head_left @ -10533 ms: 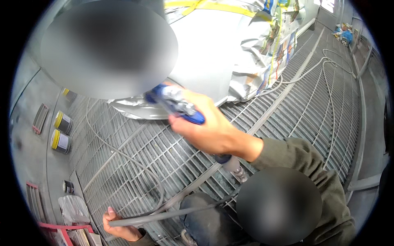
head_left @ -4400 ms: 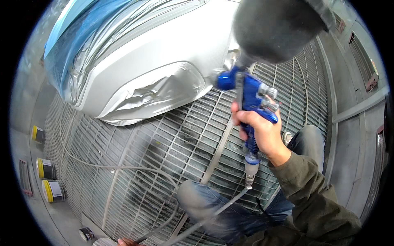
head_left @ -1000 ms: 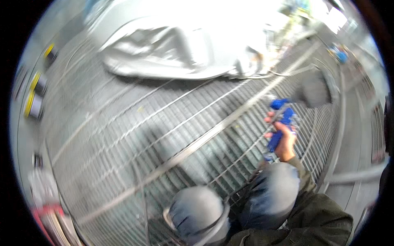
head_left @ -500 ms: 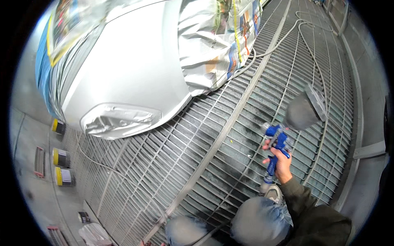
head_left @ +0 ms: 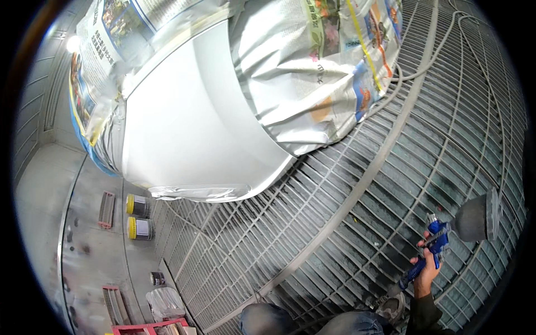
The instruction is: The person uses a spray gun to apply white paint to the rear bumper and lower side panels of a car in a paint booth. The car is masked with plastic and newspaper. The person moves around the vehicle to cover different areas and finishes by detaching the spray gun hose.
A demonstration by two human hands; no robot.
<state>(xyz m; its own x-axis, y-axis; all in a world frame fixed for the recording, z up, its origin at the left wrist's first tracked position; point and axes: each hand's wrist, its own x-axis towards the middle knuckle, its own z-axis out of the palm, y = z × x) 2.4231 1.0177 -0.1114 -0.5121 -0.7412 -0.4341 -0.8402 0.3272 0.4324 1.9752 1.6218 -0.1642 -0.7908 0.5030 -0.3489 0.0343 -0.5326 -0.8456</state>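
My right hand is wrapped round the handle of a blue spray gun at the lower right. A dark grey paint cup with a wide pale rim is attached to the gun and points to the right. Up and to the left stands a white-grey vehicle body panel, well apart from the gun. Printed newspaper-like masking sheets cover the parts around the panel. Crinkled masking film covers a patch on its lower edge. My left hand is out of view.
Metal floor grating lies under my legs. A pale hose runs over it at the upper right. Yellow-lidded cans, a small dark can, a plastic-wrapped bundle and red-edged racks are on the left.
My view has shifted and the panel appears closer. My right hand with the spray gun now sits lower and further right. The left fingertips at the bottom edge have left the picture.
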